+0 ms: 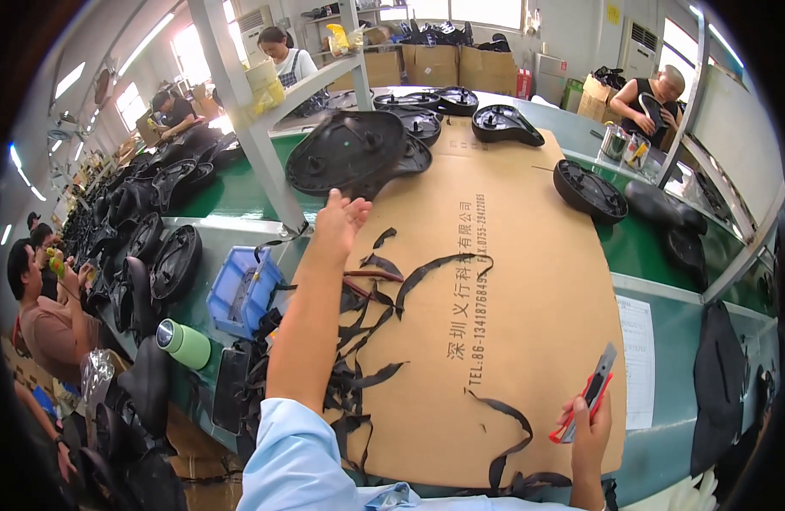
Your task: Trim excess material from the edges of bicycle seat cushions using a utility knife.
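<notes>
My left arm reaches far out over the cardboard, and my left hand (341, 223) is open with its fingers stretched out. Just beyond the fingertips is a black bicycle saddle (348, 152), its ribbed underside showing and slightly blurred; whether the fingers touch its near rim I cannot tell. Closer to me on the right, my right hand (590, 434) is closed around a red and grey utility knife (587, 399), blade pointing up and away. Black trimmed strips (435, 271) lie curled on the cardboard sheet (537, 281), heaped thickest along its left side.
More saddles (505, 126) sit at the far end and right edge. On the left are a blue bin (243, 291), a green bottle (184, 342), a phone (231, 387) and many piled saddles. A white metal post (254, 128) rises beside my left hand. Several people work around.
</notes>
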A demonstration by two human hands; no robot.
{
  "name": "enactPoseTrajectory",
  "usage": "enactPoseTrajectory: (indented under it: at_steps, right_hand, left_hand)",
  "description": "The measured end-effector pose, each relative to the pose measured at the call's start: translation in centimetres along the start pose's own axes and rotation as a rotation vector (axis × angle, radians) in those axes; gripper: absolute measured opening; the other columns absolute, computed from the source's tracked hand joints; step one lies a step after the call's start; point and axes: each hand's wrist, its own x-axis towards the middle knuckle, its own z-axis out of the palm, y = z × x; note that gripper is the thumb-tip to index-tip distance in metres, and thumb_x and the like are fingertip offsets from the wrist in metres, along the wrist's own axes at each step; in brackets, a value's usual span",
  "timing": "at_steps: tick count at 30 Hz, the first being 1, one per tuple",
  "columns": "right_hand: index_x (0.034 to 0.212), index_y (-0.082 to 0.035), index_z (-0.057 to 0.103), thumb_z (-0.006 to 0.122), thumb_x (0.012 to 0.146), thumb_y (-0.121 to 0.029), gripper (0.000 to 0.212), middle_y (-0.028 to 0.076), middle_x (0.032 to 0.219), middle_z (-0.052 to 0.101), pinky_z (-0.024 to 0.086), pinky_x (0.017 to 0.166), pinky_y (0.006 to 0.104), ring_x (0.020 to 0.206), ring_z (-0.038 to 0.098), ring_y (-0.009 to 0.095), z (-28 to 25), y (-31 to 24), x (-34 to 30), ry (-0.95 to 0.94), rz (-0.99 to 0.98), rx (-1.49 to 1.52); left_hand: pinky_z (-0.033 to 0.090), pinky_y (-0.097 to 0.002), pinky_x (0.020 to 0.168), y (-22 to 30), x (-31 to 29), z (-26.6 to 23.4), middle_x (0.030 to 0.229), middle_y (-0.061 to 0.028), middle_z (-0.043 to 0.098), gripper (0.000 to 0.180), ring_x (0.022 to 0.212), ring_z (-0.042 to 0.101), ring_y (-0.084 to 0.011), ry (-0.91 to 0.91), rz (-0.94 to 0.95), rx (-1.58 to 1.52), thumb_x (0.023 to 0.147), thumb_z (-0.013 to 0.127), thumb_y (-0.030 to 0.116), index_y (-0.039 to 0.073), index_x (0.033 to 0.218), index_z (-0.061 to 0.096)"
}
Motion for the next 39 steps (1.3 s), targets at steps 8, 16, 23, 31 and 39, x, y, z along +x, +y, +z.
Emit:
enactPoseTrajectory:
  at_steps: [8, 16, 23, 31, 39]
  right_hand:
    - [0.098, -0.004, 0.052, 0.061, 0.088, -0.021, 0.022, -0.001, 0.065, 0.048, 0.038, 0.045, 0.0226, 0.051, 0.046, 0.006, 0.5, 2.1, 8.9, -0.067, -0.05, -0.096]
    - [0.098, -0.009, 0.057, 0.067, 0.082, -0.016, 0.02, -0.004, 0.069, 0.049, 0.039, 0.05, 0.0237, 0.057, 0.046, 0.007, 0.9, 6.0, 33.8, 0.076, -0.065, 0.249]
    - [0.104, -0.011, 0.059, 0.065, 0.083, -0.02, 0.023, -0.003, 0.069, 0.048, 0.041, 0.053, 0.0264, 0.06, 0.046, 0.009, 4.5, 7.6, 46.2, 0.143, -0.057, 0.533]
    - [0.099, -0.009, 0.06, 0.066, 0.084, -0.022, 0.021, -0.004, 0.079, 0.054, 0.04, 0.061, 0.0237, 0.069, 0.049, 0.007, 4.3, 8.2, 41.4, 0.333, -0.264, 0.417]
    - [0.107, -0.006, 0.051, 0.059, 0.09, -0.036, 0.036, 0.0, 0.087, 0.052, 0.045, 0.074, 0.0293, 0.08, 0.051, 0.012, 2.8, 6.4, 15.0, -0.196, 0.06, 0.349]
  left_hand:
    - [0.043, -0.0241, 0.063, -11.2, -8.9, 5.3, 0.078, -0.0014, 0.058, 0.023, 0.067, 0.055, -0.0112, -0.345, -0.081, 0.516, 0.092, 0.052, 0.029, 0.007, 0.088, 0.057]
    - [0.044, -0.0238, 0.056, -20.2, -14.3, 5.5, 0.069, -0.0019, 0.055, 0.021, 0.06, 0.053, -0.0089, -0.437, 0.136, 0.834, 0.092, 0.053, 0.02, 0.001, 0.087, 0.059]
    - [0.043, -0.0218, 0.054, -19.3, -14.9, 6.2, 0.072, -0.0018, 0.056, 0.015, 0.059, 0.051, -0.0075, -0.406, 0.149, 0.956, 0.092, 0.054, 0.014, 0.0, 0.088, 0.058]
    - [0.042, -0.0213, 0.054, -20.5, -13.8, 6.7, 0.071, -0.001, 0.056, 0.019, 0.058, 0.051, -0.0069, -0.425, 0.126, 0.851, 0.094, 0.054, 0.019, 0.001, 0.088, 0.058]
    - [0.05, -0.0261, 0.067, -18.5, -14.5, 6.2, 0.095, -0.008, 0.061, 0.034, 0.081, 0.06, -0.0136, -0.298, -0.027, 0.299, 0.093, 0.054, 0.031, 0.0, 0.107, 0.056]
